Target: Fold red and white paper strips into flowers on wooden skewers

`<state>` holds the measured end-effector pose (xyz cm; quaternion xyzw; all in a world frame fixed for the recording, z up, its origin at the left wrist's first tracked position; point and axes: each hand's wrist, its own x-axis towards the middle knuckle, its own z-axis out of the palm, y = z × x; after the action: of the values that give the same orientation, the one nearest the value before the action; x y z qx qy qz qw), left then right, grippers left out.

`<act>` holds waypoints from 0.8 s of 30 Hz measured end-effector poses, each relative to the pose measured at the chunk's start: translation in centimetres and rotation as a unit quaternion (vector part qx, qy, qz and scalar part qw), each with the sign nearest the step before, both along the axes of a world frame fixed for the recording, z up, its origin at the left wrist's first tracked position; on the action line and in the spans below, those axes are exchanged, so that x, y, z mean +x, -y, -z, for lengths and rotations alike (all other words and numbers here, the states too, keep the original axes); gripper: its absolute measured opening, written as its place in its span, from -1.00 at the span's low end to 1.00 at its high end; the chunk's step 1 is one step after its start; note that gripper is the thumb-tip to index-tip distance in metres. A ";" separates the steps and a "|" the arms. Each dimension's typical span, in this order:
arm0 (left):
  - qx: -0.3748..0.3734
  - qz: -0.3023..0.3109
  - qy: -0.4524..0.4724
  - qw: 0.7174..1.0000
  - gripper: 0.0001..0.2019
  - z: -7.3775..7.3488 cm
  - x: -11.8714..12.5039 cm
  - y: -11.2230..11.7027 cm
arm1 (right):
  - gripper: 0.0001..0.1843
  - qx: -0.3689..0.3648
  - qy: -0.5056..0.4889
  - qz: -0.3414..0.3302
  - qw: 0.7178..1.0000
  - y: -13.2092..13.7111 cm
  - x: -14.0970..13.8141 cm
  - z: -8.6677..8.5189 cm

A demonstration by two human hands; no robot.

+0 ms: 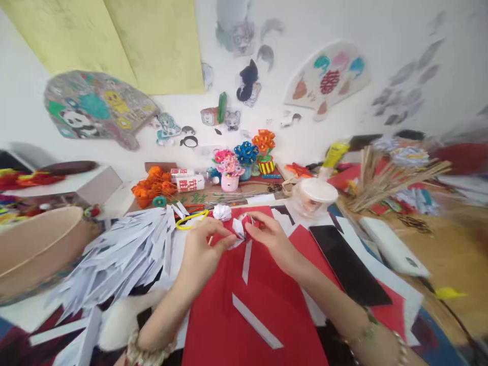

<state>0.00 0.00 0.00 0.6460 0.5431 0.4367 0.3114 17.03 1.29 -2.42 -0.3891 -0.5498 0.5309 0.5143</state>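
Note:
Above the red sheet [263, 300], a small folded piece of white paper [238, 227] is between my two hands. My left hand [206, 246] pinches its left side with thumb and forefinger. On the other side, my right hand [271, 238] has its fingertips closed on the paper's right edge. One white paper strip [247, 263] lies just below the fingers, and a second strip [256, 321] rests slantwise nearer to me. Just beyond my left hand sits a crumpled white paper ball [222, 212]. The fingers partly hide the folded paper.
A heap of white paper strips [125, 249] spreads at left, beside a round tan basket [41, 244]. A yellow loop handle [188, 221] lies behind my left hand. At right are a black phone [348, 264], a lidded plastic tub [314, 193] and a white box-like device [392, 246].

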 end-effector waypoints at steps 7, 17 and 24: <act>0.115 -0.038 -0.101 0.987 -0.92 0.1 -0.1 -0.1 | -0.74 -0.019 -0.022 0.004 1.000 -0.1 0.0 -0.2; 0.142 -0.028 -0.165 0.976 -0.86 0.1 0.3 0.6 | -0.78 0.002 -0.012 -0.011 1.000 -0.2 -0.1 0.0; 0.110 -0.011 -0.121 0.986 -0.86 -0.2 0.3 0.4 | -0.79 -0.001 -0.046 -0.043 0.998 -0.1 0.1 -0.4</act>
<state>0.29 -0.43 0.19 0.7186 0.5323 0.4159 0.1654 17.14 1.34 -2.03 -0.3403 -0.5417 0.5703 0.5152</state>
